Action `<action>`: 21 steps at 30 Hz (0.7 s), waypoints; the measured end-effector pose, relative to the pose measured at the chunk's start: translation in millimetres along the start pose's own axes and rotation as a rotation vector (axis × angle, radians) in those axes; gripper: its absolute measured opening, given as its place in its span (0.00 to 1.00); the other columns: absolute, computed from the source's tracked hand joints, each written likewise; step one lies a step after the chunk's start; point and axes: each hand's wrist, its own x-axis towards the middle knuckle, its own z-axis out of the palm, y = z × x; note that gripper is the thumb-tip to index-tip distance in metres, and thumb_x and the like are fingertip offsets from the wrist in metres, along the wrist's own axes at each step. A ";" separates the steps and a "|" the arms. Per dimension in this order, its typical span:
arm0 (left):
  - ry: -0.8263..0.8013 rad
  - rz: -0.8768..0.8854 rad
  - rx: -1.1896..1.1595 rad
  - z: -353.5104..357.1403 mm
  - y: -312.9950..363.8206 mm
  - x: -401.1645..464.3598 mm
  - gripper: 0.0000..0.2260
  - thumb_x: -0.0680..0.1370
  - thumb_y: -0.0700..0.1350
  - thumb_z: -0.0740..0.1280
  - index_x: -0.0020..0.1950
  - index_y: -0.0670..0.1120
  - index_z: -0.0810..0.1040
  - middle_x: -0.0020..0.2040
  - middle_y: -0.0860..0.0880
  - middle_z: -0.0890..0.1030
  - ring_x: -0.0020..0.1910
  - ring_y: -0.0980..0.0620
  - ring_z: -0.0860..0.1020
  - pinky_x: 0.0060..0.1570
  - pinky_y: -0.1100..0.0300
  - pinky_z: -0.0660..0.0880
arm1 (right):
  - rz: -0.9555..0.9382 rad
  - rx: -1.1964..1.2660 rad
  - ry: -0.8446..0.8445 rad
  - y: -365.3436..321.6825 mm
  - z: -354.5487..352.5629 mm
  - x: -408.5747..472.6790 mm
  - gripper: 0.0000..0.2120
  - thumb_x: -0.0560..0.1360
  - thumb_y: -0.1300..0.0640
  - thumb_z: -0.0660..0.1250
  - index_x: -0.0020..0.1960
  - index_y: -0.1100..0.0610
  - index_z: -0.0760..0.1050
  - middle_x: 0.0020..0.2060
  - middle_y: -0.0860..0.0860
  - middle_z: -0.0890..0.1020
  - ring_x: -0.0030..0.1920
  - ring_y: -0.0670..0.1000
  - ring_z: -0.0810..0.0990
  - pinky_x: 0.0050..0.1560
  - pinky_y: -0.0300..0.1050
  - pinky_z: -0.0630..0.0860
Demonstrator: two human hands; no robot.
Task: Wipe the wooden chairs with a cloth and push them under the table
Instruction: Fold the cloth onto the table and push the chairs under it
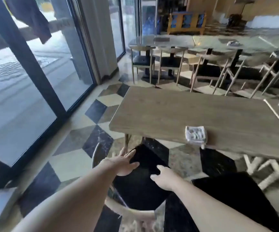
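1. The wooden chair with a black padded seat and pale curved backrest (140,186) stands on the checkered floor just in front of the long grey-brown wooden bench (194,114), its front edge near the bench's rim but the seat mostly out in the open; judging from this, it is not yet pushed under.
2. The left hand (123,164) lies flat on the seat's left front corner, fingers straight and slightly spread, apparently to steady or guide the chair.
3. The right hand (162,177) rests on the seat's right side, fingers loosely extended and holding nothing.
4. No cloth shows under either hand, so this looks more like positioning the chair than wiping.
5. A small white packet (196,135) sits near the bench's near edge, clear of the chair's path.
6. A second black-seated chair (232,195) waits to the right, also pulled out.
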 end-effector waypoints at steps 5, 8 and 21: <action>-0.141 0.028 0.052 70.3 -101.7 25.1 0.33 0.76 0.75 0.47 0.78 0.73 0.38 0.84 0.54 0.40 0.83 0.39 0.46 0.76 0.34 0.54 | 0.166 0.048 -0.096 -36.1 122.4 7.7 0.33 0.78 0.40 0.58 0.80 0.49 0.56 0.77 0.52 0.65 0.75 0.59 0.64 0.73 0.57 0.64; -0.180 0.077 0.063 85.8 -141.5 32.4 0.34 0.76 0.74 0.50 0.79 0.71 0.42 0.85 0.54 0.43 0.83 0.39 0.46 0.76 0.34 0.54 | 0.247 -0.014 -0.049 -61.0 164.7 9.6 0.33 0.76 0.36 0.57 0.78 0.45 0.59 0.73 0.49 0.69 0.72 0.57 0.67 0.69 0.58 0.67; 0.275 -0.263 -0.924 85.8 -195.7 120.2 0.30 0.74 0.51 0.73 0.74 0.53 0.66 0.68 0.41 0.71 0.63 0.38 0.77 0.62 0.40 0.77 | 0.915 1.070 0.855 -55.2 208.2 48.8 0.12 0.70 0.56 0.73 0.49 0.62 0.77 0.49 0.61 0.79 0.48 0.63 0.80 0.41 0.46 0.72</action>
